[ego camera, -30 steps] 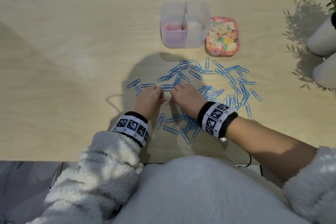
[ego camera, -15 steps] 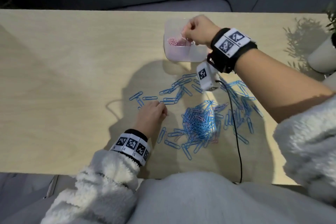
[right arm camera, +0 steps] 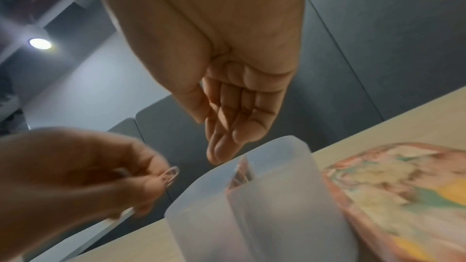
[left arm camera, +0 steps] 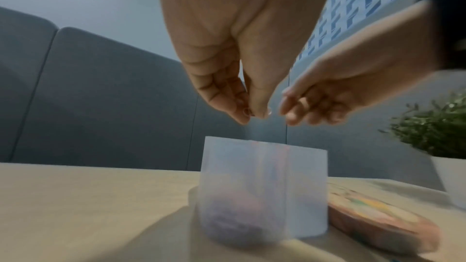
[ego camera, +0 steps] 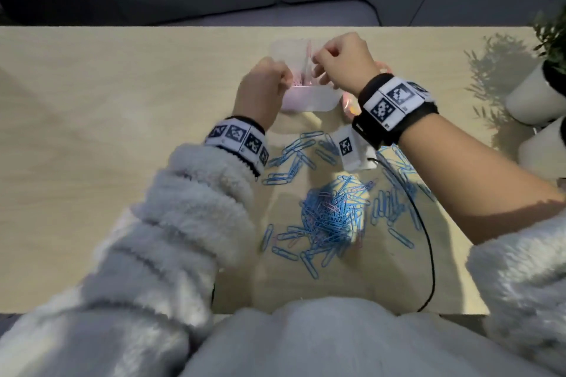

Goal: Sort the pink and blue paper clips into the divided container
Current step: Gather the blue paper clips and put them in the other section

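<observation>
Paper clips, mostly blue wire ones (ego camera: pixel 329 214), lie heaped and scattered on the pale wooden table (ego camera: pixel 92 131). Beyond them stands the translucent 2-compartment plastic container (ego camera: pixel 309 101), both hands above it. Right hand (ego camera: pixel 340 63) hangs with relaxed, straight fingers, holding nothing. Left hand (ego camera: pixel 262 87) pinches 1 pink paper clip (right arm camera: pixel 171 175) above the container's left side.

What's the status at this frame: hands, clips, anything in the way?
Left hand pinches a pink clip beside the divided container. Right hand open above it, empty. Blue clips piled on table. Nothing blocking.
</observation>
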`<action>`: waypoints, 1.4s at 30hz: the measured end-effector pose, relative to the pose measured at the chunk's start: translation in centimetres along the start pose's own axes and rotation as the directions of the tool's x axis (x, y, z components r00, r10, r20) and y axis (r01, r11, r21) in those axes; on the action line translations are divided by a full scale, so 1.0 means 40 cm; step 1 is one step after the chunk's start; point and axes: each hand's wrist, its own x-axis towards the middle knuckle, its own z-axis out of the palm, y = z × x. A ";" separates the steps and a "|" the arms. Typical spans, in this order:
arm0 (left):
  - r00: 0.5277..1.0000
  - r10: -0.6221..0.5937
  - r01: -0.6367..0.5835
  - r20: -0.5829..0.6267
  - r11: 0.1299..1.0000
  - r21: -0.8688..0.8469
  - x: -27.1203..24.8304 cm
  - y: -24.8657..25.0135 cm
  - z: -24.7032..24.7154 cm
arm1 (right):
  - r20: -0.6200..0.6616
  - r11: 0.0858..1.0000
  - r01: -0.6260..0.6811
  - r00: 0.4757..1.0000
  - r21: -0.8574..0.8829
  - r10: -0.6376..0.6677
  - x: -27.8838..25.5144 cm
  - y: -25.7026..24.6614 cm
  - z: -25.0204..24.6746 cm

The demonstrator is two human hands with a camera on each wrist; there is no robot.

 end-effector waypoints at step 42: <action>0.898 0.140 -0.227 0.418 0.960 0.166 -0.525 -0.082 0.068 | 0.644 0.688 0.564 0.743 -0.456 -0.183 -0.508 0.203 0.201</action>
